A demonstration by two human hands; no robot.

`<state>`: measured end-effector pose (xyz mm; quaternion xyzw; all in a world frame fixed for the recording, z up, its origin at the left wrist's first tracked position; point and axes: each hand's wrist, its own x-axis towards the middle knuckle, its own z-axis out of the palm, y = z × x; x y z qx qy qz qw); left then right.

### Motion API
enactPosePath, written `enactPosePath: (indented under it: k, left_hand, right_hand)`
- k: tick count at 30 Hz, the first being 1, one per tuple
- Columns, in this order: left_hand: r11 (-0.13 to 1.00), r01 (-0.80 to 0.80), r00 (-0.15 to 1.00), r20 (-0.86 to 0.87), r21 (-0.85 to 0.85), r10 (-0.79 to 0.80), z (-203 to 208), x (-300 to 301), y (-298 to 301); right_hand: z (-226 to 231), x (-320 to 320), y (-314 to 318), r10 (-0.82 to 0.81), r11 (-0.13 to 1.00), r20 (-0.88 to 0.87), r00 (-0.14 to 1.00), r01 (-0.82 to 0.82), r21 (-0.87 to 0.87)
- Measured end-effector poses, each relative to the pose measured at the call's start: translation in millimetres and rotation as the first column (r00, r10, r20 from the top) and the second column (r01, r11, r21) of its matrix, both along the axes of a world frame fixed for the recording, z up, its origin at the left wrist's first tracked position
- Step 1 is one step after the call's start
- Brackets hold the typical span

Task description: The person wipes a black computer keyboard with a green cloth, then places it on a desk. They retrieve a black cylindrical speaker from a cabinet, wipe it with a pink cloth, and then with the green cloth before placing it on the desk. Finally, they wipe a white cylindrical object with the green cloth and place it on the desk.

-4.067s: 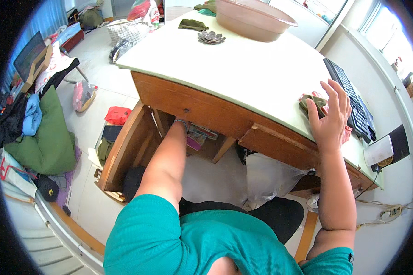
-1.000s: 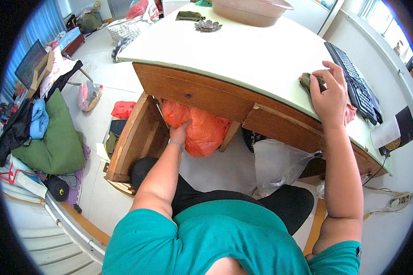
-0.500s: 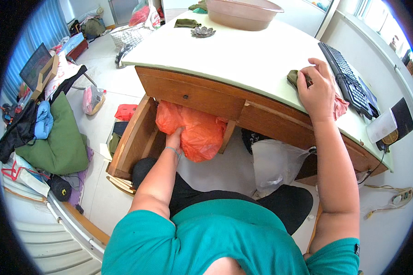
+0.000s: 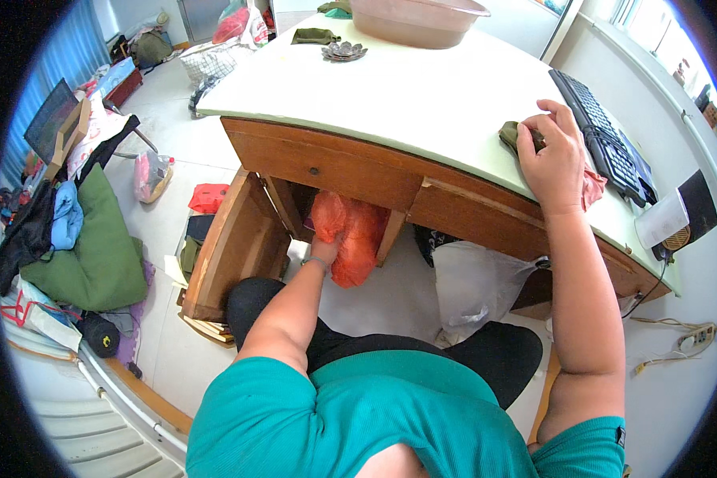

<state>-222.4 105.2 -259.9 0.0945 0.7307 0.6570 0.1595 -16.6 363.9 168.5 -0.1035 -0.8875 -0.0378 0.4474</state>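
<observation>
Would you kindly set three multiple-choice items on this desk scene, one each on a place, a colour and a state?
1. Where is the orange plastic bag?
A. on the desktop
B. in the open cupboard under the desk
C. on the floor by the green cushion

2. What colour is the basin at the far end of the desk?
A. pink
B. blue
C. black

3. What is the right hand doing?
A. hanging free in the air
B. typing on the keyboard
C. pressing on a bundle of cloth at the desk's edge

Answers: 1 B, the left hand grips the bag inside the cupboard below the drawer. 2 A, the basin is a pale pink. 3 C, its fingers rest on the olive cloth, beside the keyboard.
</observation>
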Motion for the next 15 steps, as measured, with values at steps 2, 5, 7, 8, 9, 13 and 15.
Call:
enactPosePath:
  k: [2, 5, 7, 8, 9, 13, 15]
  left_hand:
    - [0.998, -0.051, 0.998, -0.040, -0.037, 0.049, -4.0, 8.1, 5.1]
    - [0.989, -0.116, 0.979, 0.175, 0.091, 0.099, 25.5, 17.8, 7.4]
    - [0.987, -0.086, 0.993, 0.088, 0.133, 0.075, 9.2, 7.2, -2.8]
    - [0.986, -0.071, 0.997, 0.043, 0.150, 0.065, 4.9, 4.8, -8.9]
    - [0.955, -0.149, 0.985, 0.122, 0.256, 0.121, 3.6, 8.0, -11.0]
    - [0.943, -0.145, 0.970, 0.233, 0.300, 0.075, -17.5, -6.1, -36.7]
    - [0.938, -0.114, 0.949, 0.315, 0.328, 0.005, 41.4, 18.6, -9.7]
  right_hand:
    - [-1.3, -0.7, 0.9, -0.011, 1.000, 0.004, 1.000, 0.011, 0.005]
    - [-2.8, 5.5, 6.2, -0.043, 0.999, -0.006, 0.999, 0.043, -0.002]
    - [-1.8, 5.0, 5.8, -0.021, 1.000, -0.012, 1.000, 0.021, -0.014]
    - [-1.8, 3.8, 4.3, -0.019, 1.000, -0.017, 1.000, 0.019, -0.017]
    - [-1.7, 2.6, 2.5, -0.018, 1.000, -0.021, 1.000, 0.017, -0.021]
    - [-3.1, -4.4, -0.4, 0.035, 0.999, -0.038, 0.999, -0.036, -0.031]
    - [-4.4, 9.1, 8.9, -0.033, 0.999, -0.039, 0.999, 0.032, -0.008]
